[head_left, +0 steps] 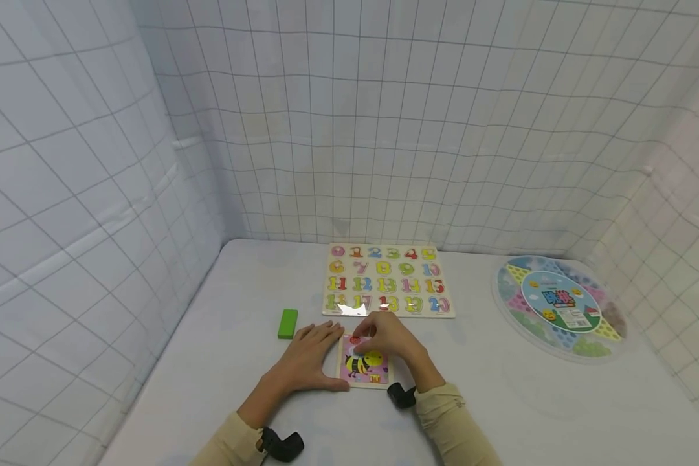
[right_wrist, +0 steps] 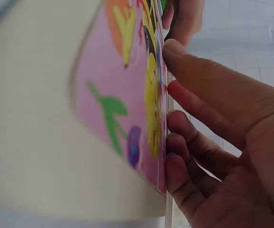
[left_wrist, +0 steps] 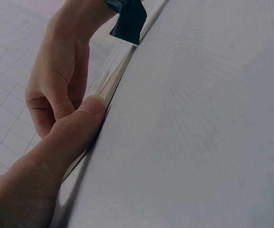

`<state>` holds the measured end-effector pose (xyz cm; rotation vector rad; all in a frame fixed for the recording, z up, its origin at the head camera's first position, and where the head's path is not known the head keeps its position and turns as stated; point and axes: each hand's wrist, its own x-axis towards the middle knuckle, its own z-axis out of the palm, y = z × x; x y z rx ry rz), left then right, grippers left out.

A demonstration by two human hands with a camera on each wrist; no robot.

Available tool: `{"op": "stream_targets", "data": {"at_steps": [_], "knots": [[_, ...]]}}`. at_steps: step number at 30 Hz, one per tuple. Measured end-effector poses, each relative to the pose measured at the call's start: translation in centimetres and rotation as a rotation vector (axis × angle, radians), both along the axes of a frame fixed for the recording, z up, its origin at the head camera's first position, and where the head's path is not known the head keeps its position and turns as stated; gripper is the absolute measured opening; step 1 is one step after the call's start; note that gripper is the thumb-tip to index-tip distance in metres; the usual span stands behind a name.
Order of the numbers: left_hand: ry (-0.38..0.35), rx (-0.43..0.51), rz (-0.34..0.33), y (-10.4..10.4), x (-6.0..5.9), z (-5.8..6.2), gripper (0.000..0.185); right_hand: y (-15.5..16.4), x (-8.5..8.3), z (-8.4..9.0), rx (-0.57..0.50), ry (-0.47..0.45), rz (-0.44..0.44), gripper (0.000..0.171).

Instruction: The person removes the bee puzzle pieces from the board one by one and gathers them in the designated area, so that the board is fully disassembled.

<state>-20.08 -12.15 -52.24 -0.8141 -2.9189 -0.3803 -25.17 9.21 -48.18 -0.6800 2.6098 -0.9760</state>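
Note:
A small bee jigsaw puzzle (head_left: 349, 374) in a pale wooden frame lies flat on the table, its pink picture filled in. My left hand (head_left: 310, 359) rests along its left side, fingers extended and spread. The left thumb (left_wrist: 93, 105) lies against the frame's near edge. From the right, my right hand (head_left: 391, 335) reaches over the puzzle's upper part. In the right wrist view its thumb (right_wrist: 176, 49) and bent fingers touch the picture surface, tips apart. No loose piece shows between them. The right hand hides part of the puzzle's top.
A green block (head_left: 288, 323) lies beyond the left fingertips. Behind the puzzle is a wooden number board (head_left: 389, 277) with colourful numerals. A round, clear-rimmed game board (head_left: 559, 307) lies at the right. Grid-patterned cloth walls (head_left: 384, 129) enclose the white table (head_left: 477, 375).

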Motion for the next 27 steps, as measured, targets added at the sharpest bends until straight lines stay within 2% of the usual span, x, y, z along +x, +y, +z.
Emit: {"op": "stream_targets", "data": {"at_steps": [8,19,27], "knots": [[0.023,-0.006,-0.017,0.06,-0.14,0.03,0.111,-0.17,0.15,-0.01,-0.015,-0.011,-0.007,0.023],[-0.019,-0.028,0.018,-0.28,0.18,0.28,0.112,-0.94,-0.01,-0.21,-0.005,-0.056,-0.056,0.025],[-0.037,-0.032,0.021,0.25,-0.02,0.29,0.112,-0.74,-0.03,-0.07,0.019,-0.005,-0.074,0.024]]}}
